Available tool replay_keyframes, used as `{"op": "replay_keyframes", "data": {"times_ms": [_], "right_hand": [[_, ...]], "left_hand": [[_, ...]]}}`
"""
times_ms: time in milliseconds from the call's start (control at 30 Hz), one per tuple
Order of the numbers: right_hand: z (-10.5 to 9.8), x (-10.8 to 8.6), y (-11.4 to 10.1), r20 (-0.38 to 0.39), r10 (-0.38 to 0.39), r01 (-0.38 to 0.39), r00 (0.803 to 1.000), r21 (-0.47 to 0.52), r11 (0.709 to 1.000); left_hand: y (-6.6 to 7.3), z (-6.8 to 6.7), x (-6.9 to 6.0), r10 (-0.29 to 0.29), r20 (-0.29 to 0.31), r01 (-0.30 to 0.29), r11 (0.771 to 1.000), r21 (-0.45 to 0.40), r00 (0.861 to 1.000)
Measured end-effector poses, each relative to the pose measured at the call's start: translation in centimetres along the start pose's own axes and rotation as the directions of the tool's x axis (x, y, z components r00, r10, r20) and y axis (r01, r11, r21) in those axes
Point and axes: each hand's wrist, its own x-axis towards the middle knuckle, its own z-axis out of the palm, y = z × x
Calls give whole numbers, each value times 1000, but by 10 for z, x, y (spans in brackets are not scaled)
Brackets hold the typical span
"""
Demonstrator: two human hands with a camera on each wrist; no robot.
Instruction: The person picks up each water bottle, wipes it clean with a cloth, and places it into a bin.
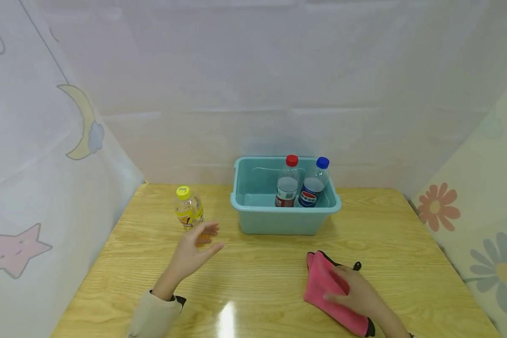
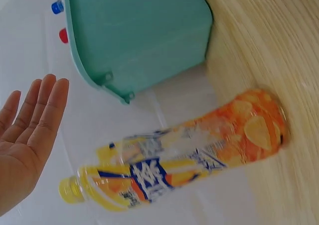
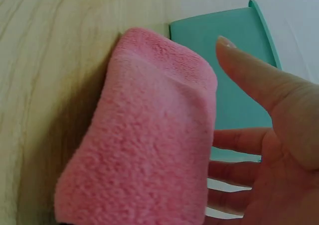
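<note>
A clear bottle [image 1: 188, 210] with a yellow cap and an orange-and-yellow label stands at the left of the table. In the left wrist view the same bottle [image 2: 184, 155] shows orange slices printed near its base. My left hand [image 1: 194, 251] is in front of the bottle, fingers extended and thumb apart, holding nothing. A folded pink cloth [image 1: 327, 293] with black edging lies at the right front. Over it is my right hand [image 1: 355, 291], thumb spread away. In the right wrist view the fingers pass partly behind the cloth [image 3: 144, 135]; whether they touch it is unclear.
A light blue plastic basin [image 1: 279, 220] stands at the back middle. Inside, at its right side, are a red-capped bottle [image 1: 287, 183] and a blue-capped bottle [image 1: 314, 183]. Printed cloth walls surround the wooden table [image 1: 245, 281] at the back and sides.
</note>
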Motion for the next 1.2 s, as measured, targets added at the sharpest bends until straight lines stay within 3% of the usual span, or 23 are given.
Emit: {"op": "replay_keyframes", "data": {"times_ms": [267,367,433,533,600,700,767,867,1100,1200], "right_hand": [[9,1,6,47,-13,18,999,-110,994],[11,1,10,48,-21,27,999,-143,989],[13,2,11,47,-22,29,999,-158,987],[15,3,12,43,-20,28,999,-188,982],[16,4,11,35,-21,28,999,-216,976],[19,6,6,24,-38,43,999,-276,960],[20,8,3,20,-43,47,999,-311,949],[21,11,0,15,-50,53,999,-348,936],[23,13,-2,-10,-80,70,997,-397,915],[23,15,-1,-16,-95,81,995,-401,912]], "left_hand": [[-12,-17,-6,16,-109,-13,1000,27,994],[-5,-20,-6,7,-175,5,998,65,985],[-9,-23,-7,2,-227,17,997,82,974],[-18,-26,-5,23,-329,24,990,140,944],[-31,-27,-3,50,-402,30,981,189,914],[-35,-30,3,57,-489,73,967,244,871],[-37,-32,7,26,-512,118,962,246,859],[-40,-35,12,-51,-502,184,958,221,863],[-54,-35,20,-202,-380,295,934,204,903],[-58,-35,22,-237,-351,320,926,200,906]]}}
